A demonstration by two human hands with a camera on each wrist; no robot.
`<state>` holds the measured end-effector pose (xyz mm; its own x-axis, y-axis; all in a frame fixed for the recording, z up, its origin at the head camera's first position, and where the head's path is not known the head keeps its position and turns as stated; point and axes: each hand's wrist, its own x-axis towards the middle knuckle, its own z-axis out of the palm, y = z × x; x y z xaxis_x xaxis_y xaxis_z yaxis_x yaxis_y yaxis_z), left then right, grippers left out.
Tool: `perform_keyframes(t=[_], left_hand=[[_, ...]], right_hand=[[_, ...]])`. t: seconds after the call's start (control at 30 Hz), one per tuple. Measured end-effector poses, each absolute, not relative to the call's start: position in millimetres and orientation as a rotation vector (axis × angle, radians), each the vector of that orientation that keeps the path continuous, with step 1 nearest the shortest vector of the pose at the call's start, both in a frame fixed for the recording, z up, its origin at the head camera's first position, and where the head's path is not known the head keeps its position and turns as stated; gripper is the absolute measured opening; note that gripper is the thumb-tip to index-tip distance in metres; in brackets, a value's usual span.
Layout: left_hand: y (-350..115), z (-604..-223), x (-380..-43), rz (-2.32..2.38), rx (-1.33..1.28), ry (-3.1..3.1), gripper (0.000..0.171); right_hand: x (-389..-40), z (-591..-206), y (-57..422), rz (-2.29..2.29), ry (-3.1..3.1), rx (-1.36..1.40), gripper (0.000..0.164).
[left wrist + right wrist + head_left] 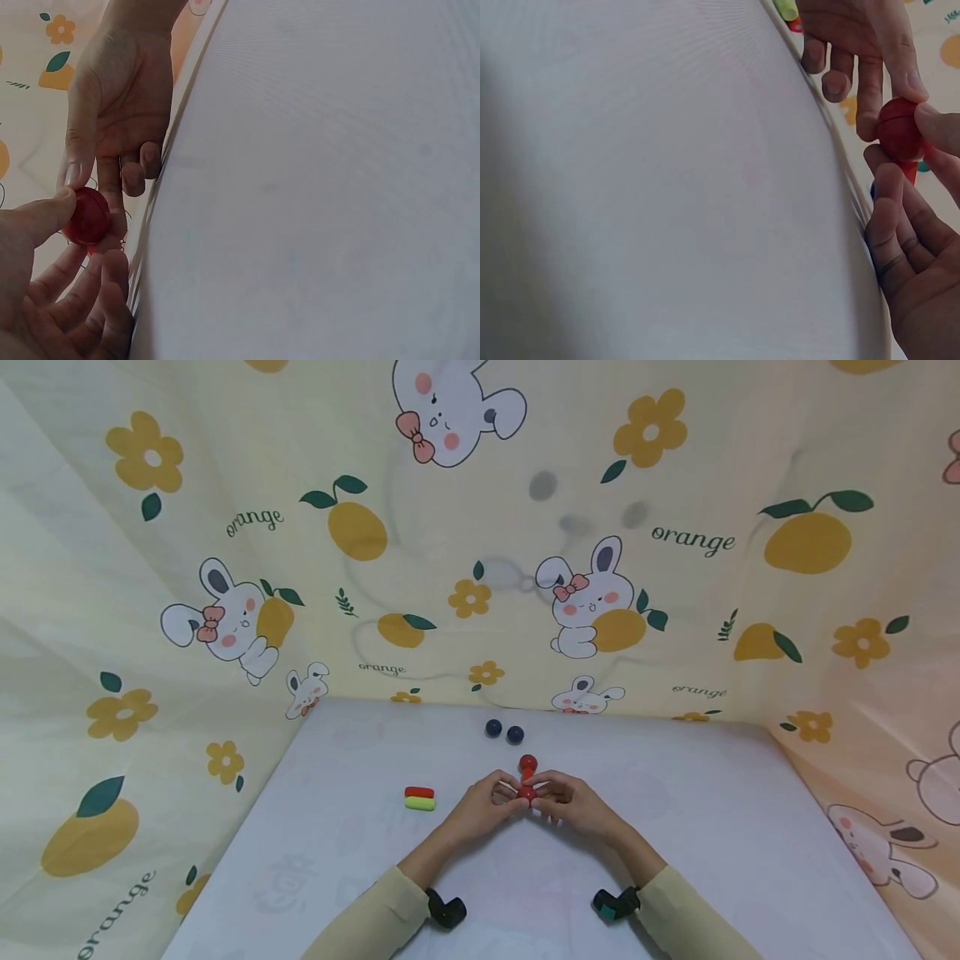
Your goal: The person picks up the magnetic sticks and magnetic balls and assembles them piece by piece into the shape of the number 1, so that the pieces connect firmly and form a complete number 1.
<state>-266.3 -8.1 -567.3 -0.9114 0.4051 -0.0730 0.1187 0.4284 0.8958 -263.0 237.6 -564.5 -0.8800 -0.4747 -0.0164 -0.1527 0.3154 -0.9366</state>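
In the head view, a red dumbbell-like piece stands out over the white table: a near red ball (527, 795), a short red rod (528, 774) and a far red ball (528, 762). My left hand (486, 806) pinches the near ball from the left, thumb and fingertips on it. From the right, my right hand (579, 806) pinches that same ball. Both wrist views show the thumbs meeting on the near side of the ball (88, 216), with a thin seam line across it. Behind it, fingers partly hide the rod (910, 171).
Two dark blue balls (515, 735) lie beyond the hands on the white table (337, 860). To the left, a red stick (419, 792) and a yellow-green stick (420, 804) lie side by side. A patterned cloth (442, 635) rises behind the table and along both sides.
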Motion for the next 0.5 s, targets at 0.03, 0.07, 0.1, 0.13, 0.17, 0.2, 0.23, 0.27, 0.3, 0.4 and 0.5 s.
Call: perform_keyframes(t=[0.03, 0.07, 0.1, 0.13, 0.17, 0.2, 0.23, 0.27, 0.3, 0.4, 0.5], left_hand=[[-8.1, -567.3, -266.1, 1.473, 0.453, 2.412, 0.034], [-8.1, -567.2, -266.0, 1.470, 0.453, 2.416, 0.034], [-8.2, -567.1, -265.9, 1.469, 0.452, 2.418, 0.033], [-8.2, -566.9, -265.7, 1.466, 0.451, 2.421, 0.033], [-8.4, -566.5, -265.5, 1.467, 0.448, 2.420, 0.033], [-8.4, -566.1, -265.3, 1.466, 0.446, 2.420, 0.033], [-8.6, -565.5, -265.0, 1.464, 0.443, 2.419, 0.033], [-8.8, -564.8, -264.8, 1.462, 0.440, 2.418, 0.033], [-8.9, -564.1, -264.6, 1.461, 0.440, 2.418, 0.033], [-9.5, -562.0, -264.0, 1.459, 0.441, 2.421, 0.033], [-10.5, -560.8, -263.7, 1.464, 0.443, 2.426, 0.032]], right_hand=[[-263.0, -564.1, 237.1, -1.588, 2.294, -0.567, 0.038], [-263.0, -563.8, 236.8, -1.592, 2.290, -0.570, 0.038], [-263.2, -564.0, 236.2, -1.592, 2.287, -0.570, 0.037], [-263.2, -564.1, 236.0, -1.596, 2.283, -0.570, 0.037], [-263.5, -564.3, 235.5, -1.602, 2.277, -0.570, 0.037], [-264.0, -564.9, 235.0, -1.607, 2.271, -0.568, 0.037], [-264.3, -565.2, 234.7, -1.613, 2.265, -0.570, 0.037], [-264.6, -565.5, 234.3, -1.619, 2.261, -0.570, 0.037], [-264.9, -565.7, 233.9, -1.627, 2.253, -0.568, 0.037], [-265.4, -565.5, 233.0, -1.643, 2.241, -0.562, 0.038], [-265.6, -565.2, 232.2, -1.642, 2.244, -0.552, 0.040]])
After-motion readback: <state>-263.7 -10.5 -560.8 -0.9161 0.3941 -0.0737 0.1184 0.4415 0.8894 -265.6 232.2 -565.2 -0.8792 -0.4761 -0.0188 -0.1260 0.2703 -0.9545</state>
